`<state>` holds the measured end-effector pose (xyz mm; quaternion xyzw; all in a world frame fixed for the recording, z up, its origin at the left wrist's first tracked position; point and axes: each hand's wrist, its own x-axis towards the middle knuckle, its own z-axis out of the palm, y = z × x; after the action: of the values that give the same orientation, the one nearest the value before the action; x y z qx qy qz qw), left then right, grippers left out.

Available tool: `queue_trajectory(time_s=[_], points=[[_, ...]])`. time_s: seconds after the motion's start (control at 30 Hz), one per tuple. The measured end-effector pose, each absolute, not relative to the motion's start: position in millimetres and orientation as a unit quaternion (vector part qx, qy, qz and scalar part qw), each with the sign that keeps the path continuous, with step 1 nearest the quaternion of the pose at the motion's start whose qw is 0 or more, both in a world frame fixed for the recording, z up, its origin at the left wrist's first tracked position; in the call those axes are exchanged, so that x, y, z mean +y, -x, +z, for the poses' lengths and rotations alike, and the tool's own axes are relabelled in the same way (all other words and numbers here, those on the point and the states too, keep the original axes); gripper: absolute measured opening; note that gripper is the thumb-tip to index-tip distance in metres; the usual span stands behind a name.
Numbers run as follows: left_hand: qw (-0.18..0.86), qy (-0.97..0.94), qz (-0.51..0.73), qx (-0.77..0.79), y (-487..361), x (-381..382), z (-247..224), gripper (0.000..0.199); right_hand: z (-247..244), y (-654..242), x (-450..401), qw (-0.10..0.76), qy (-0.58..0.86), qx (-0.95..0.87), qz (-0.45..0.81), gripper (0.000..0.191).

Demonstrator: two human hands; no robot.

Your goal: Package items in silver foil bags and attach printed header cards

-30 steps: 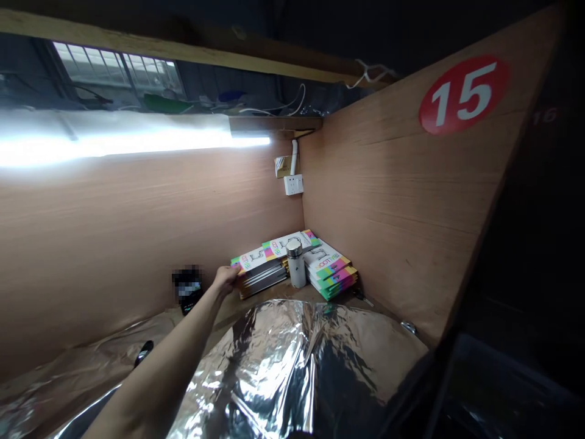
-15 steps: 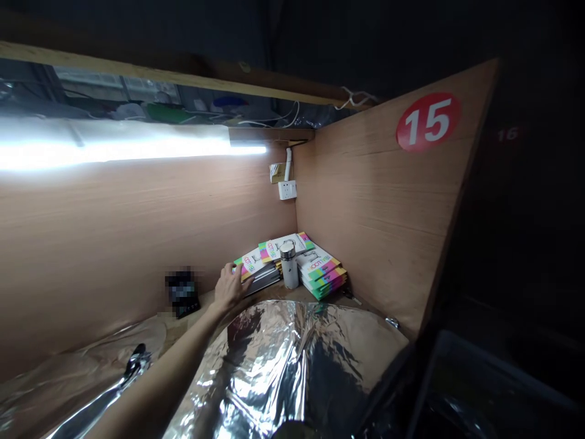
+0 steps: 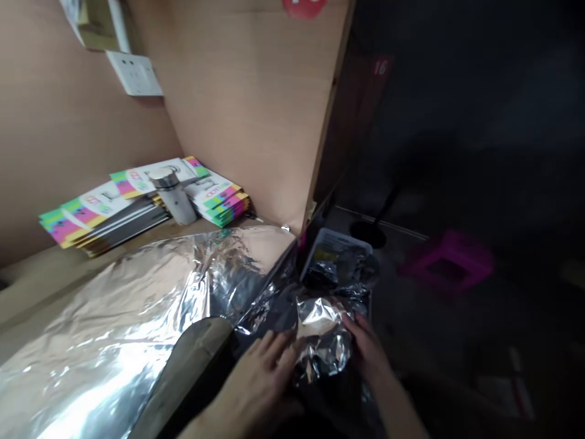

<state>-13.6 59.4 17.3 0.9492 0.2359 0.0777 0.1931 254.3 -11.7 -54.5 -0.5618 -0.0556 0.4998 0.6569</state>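
Note:
My left hand [image 3: 265, 372] is at the lower middle, its curled fingers at the left edge of a silver foil piece [image 3: 320, 335]. On the foil's right side, my right hand [image 3: 365, 344] pinches the edge between thumb and fingers. The foil hangs just off the table's right side, in front of a grey basket [image 3: 345, 239]. A large silver foil sheet [image 3: 150, 292] covers the table to the left. Whether the left fingers grip the foil cannot be told.
Colourful booklets [image 3: 219, 198] lie stacked around a white bottle [image 3: 178, 204] in the booth's corner. A wooden partition [image 3: 247, 103] rises behind. A pink stool [image 3: 450, 262] stands on the dark floor at right.
The view has swung right and down. My left hand has gone from the booklets to the small foil piece. My right hand has come into view holding that foil.

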Motion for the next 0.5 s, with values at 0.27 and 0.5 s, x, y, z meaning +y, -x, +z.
queue_trajectory(time_s=[0.27, 0.5], points=[[0.136, -0.965, 0.058, 0.218, -23, 23, -11, 0.026, -29, -236, -32, 0.663, 0.557, -0.116, 0.486, 0.039], [0.153, -0.957, 0.112, 0.220, -16, 19, 9, 0.031, -23, -247, -31, 0.713, 0.518, 0.002, 0.472, 0.044]])
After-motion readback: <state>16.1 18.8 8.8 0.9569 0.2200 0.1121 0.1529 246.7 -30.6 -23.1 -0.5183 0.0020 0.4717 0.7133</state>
